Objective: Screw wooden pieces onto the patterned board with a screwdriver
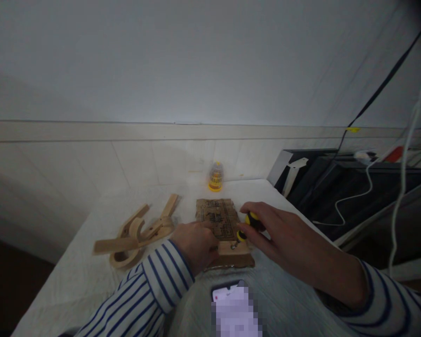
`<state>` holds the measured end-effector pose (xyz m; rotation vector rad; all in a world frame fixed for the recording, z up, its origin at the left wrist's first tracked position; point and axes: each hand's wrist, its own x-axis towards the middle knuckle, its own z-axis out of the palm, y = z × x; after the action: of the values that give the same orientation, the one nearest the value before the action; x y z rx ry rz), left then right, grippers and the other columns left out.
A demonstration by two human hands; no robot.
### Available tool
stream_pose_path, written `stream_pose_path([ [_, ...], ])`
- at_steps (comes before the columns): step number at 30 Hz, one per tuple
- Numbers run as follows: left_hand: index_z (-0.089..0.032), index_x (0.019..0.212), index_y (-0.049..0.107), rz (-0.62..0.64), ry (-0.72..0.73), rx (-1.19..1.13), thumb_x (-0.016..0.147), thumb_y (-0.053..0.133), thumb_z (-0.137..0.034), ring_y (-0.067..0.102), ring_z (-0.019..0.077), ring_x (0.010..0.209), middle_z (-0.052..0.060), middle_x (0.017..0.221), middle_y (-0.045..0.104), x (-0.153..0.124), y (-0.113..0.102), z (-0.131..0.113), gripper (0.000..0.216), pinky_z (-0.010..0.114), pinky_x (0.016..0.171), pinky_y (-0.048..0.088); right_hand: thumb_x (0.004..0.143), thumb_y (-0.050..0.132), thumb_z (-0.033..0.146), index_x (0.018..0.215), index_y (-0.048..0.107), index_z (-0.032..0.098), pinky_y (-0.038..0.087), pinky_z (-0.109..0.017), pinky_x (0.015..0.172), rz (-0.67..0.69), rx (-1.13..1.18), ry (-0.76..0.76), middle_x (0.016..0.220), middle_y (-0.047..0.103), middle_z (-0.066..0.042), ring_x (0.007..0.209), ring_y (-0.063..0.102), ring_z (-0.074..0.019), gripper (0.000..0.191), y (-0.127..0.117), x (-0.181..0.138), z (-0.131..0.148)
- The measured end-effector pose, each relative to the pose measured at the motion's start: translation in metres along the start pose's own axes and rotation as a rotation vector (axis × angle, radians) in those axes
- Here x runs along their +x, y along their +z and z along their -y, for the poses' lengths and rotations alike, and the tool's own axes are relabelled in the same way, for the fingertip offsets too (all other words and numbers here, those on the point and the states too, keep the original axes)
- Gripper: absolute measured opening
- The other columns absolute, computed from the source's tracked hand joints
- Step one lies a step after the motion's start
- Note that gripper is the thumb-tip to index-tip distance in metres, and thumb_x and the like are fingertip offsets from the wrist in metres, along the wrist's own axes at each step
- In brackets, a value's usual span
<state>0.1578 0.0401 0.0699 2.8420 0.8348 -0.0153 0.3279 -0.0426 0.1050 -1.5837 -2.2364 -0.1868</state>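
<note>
My right hand (272,227) is closed around a short screwdriver (251,220) with a yellow and black handle. Its tip points down at a small metal fitting, perhaps a screw, on a pale wooden piece (224,248). The fingers of my left hand (198,243) are closed on the left end of that piece, pressing it onto a brown printed package (217,213). Left of my left hand lie several curved and straight wooden parts (140,238), partly overlapping.
A clear yellow-based container (215,178) stands at the back by the wall. A phone (235,309) lies in front of me on the white covered table (73,262). Dark panels (323,182) lean at the right, with a white cable (403,187) hanging nearby.
</note>
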Motion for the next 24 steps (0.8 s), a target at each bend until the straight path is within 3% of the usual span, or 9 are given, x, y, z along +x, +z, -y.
stream_pose_path([
  [12,-0.023,0.069,0.071,-0.054,0.0,-0.024,0.07,0.052,-0.023,0.059,0.0239,0.068,0.009,0.082,0.066,-0.0017,0.0029,-0.0005,0.018,0.032,0.056,0.046,0.09,0.039,0.025,0.095,0.043,0.019,0.037,-0.023,0.043,0.065,0.125,0.074,0.069,0.06,-0.001,0.05,0.056,-0.0123,0.009,-0.0005,0.001,0.0047],
  [24,-0.02,0.073,0.07,0.093,-0.011,0.017,0.075,0.048,-0.024,0.061,0.0237,0.071,0.009,0.086,0.064,0.0034,-0.0024,0.0004,0.022,0.033,0.057,0.048,0.084,0.043,0.019,0.106,0.042,0.018,0.041,-0.024,0.049,0.123,0.17,0.094,0.074,0.062,-0.001,0.058,0.06,-0.0141,0.022,-0.003,-0.0003,0.0049],
])
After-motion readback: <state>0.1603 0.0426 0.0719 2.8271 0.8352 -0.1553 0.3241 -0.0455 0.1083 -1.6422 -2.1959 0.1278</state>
